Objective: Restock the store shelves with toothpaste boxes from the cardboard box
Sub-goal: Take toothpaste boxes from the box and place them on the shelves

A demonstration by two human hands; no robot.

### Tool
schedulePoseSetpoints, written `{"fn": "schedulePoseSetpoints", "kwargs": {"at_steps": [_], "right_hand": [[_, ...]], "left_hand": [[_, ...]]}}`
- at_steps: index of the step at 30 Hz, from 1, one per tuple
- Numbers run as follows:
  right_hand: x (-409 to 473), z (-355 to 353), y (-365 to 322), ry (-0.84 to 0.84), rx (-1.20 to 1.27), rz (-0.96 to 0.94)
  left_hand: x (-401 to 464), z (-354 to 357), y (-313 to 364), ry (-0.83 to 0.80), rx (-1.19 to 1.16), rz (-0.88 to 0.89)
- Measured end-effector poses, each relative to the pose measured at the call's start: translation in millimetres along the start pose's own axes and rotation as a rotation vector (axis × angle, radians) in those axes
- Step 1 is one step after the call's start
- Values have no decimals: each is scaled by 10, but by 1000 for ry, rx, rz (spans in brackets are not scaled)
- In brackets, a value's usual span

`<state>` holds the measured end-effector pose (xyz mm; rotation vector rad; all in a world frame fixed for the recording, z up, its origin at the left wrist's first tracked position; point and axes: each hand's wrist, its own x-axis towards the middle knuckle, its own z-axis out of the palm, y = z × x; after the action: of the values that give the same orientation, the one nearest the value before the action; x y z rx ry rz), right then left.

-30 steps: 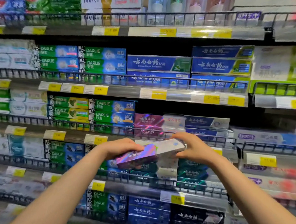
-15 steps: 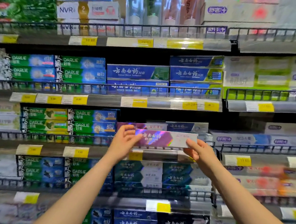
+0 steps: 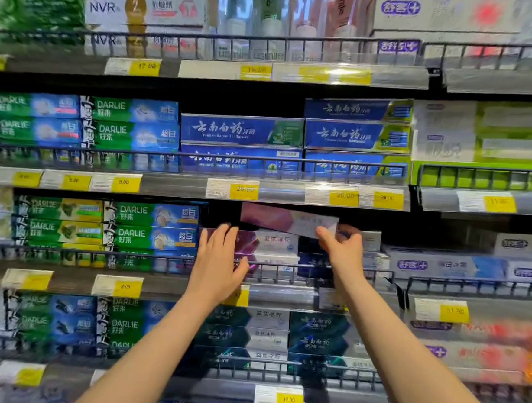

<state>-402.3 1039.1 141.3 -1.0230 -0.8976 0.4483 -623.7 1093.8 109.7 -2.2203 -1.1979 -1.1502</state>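
A purple-and-white toothpaste box (image 3: 283, 222) hangs tilted inside the middle shelf, above a stack of matching purple boxes (image 3: 266, 244). My right hand (image 3: 342, 246) grips its right end from below. My left hand (image 3: 219, 261) is off the box, fingers spread flat against the front of the purple stack and the wire shelf rail (image 3: 288, 270). The cardboard box is out of view.
Green Darlie boxes (image 3: 131, 223) fill the shelf to the left, dark blue boxes (image 3: 312, 261) and white-blue boxes (image 3: 442, 265) to the right. Blue boxes (image 3: 241, 130) sit on the shelf above, teal boxes (image 3: 243, 332) below. Yellow price tags line each shelf edge.
The purple box has moved up and back into the shelf above the stack. My left hand has let go of it and dropped to the stack's front; my right hand still holds it.
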Motion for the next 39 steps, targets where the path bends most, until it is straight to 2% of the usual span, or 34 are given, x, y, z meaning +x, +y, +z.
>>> {"fn": "schedulePoseSetpoints", "kwargs": {"at_steps": [4, 14, 17, 20, 23, 26, 32, 39], "right_hand": [[80, 313, -27, 1, -254, -30], [91, 431, 25, -110, -295, -110], [-1, 322, -33, -147, -382, -157], [-268, -11, -79, -133, -453, -223], [-565, -520, -2, -137, -515, -294], [-789, -1134, 118, -110, -635, -247], [-1238, -2486, 275, -143, -905, 21], [-1899, -4147, 41, -293, -1086, 393]], "left_hand": [[-39, 64, -34, 39, 50, -37], [-72, 150, -73, 67, 71, -27], [-162, 92, -43, 151, -40, 18], [-385, 63, 157, 166, -236, 153], [-591, 165, 559, 63, -360, 306], [-676, 352, 1059, -68, -471, 391], [-941, 590, 2182, -269, -536, 455], [-1545, 938, 3713, -679, -597, 364]]}}
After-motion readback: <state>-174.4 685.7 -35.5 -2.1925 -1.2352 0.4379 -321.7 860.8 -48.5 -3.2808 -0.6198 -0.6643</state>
